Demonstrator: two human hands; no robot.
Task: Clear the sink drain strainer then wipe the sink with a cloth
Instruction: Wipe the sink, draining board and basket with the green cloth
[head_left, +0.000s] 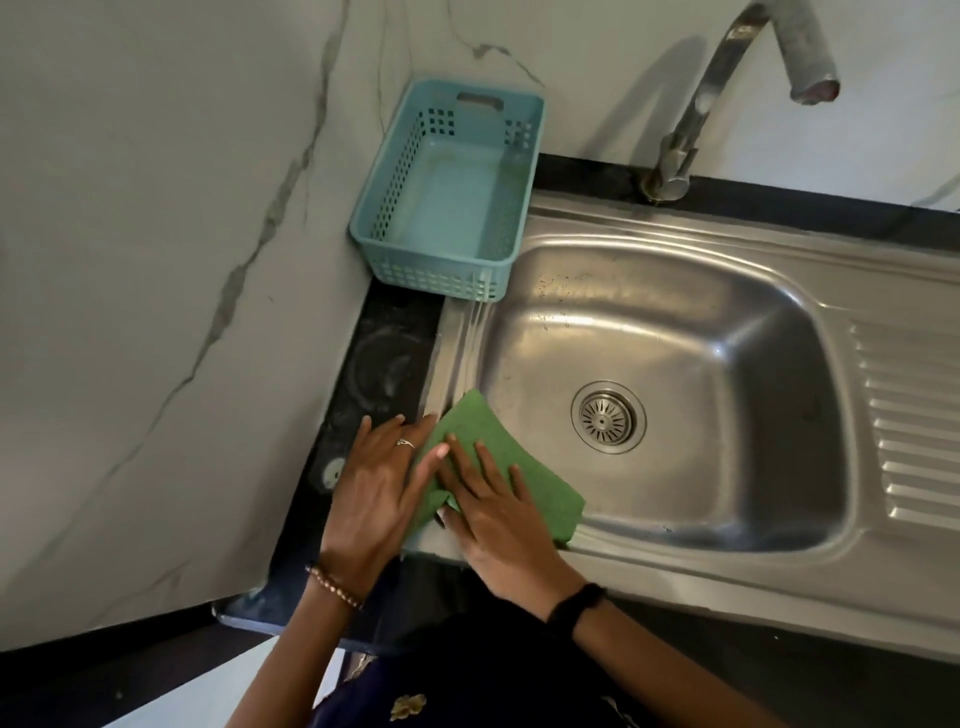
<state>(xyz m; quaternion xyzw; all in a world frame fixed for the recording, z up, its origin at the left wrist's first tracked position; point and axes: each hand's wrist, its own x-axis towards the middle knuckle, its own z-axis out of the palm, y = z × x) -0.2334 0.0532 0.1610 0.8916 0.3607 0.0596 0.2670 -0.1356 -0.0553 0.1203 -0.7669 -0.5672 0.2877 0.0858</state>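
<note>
While both hands are pressing flat on the cloth (511, 475), nothing is actually gripping it: left hand (382, 486) is lying with fingers (415, 423) straight and close together, tips overlapping the cloth's left edge; right hand (498, 512) is lying palm down with fingers (480, 460) spread apart across the cloth's middle. No pinch, no clamp.

Cloth is sitting folded on the sink (675, 561) rim at the near-left corner, its far edge hanging past the right fingertips toward the basin. Strainer (609, 417) is sitting seated in the drain, well beyond the right fingertips and to their right; it's looking free of debris from here, though the slots are too small to be sure. So I'm judging the wiping step as just starting, at the rim.

Risks I'm seeing:
- Flat-palm hold is relying on friction only. On wet steel the cloth is likely sliding out from under the fingers or bunching at the fold, so the hand ends up skating on bare metal.
- Overhanging edge is liable to drop down the basin wall and unfold the pad.
- Pushing away from the fingertips is sending any grit toward the strainer, clogging it again.
- Basket (449, 195) is standing well beyond the left fingertips, overlapping the rim; a long stroke along that edge is risking a knock.
- Ring (406, 443) on the left hand is a scratch source if the cloth slips.
</note>
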